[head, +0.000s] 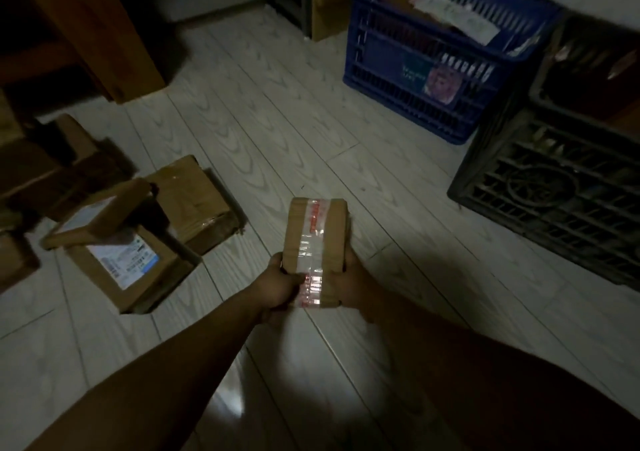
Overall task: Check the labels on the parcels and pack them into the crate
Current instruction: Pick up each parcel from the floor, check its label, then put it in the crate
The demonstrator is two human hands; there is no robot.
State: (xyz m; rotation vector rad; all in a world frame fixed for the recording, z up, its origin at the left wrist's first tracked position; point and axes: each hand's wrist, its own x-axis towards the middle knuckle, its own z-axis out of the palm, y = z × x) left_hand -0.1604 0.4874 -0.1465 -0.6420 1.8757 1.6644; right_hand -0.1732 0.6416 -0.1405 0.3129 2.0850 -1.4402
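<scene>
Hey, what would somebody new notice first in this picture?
First, the taped cardboard parcel gripped by the left hand and right hand, low centre. Then the blue crate at upper right, with a black crate beside it. Loose parcels lie on the floor at left.

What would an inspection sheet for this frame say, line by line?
Surface: pale wood-grain floor, dimly lit.
Job's things: taped parcel held above the floor, no label on its visible face; blue crate holds a parcel with white paper on top; black crate beside it.
Clutter: labelled parcel and plain parcel on the floor at left, among more boxes.
Grippers: left hand and right hand grip the taped parcel's near end.
Cables: nothing seen.
Surroundings: wooden furniture far left; cardboard box behind the blue crate.
</scene>
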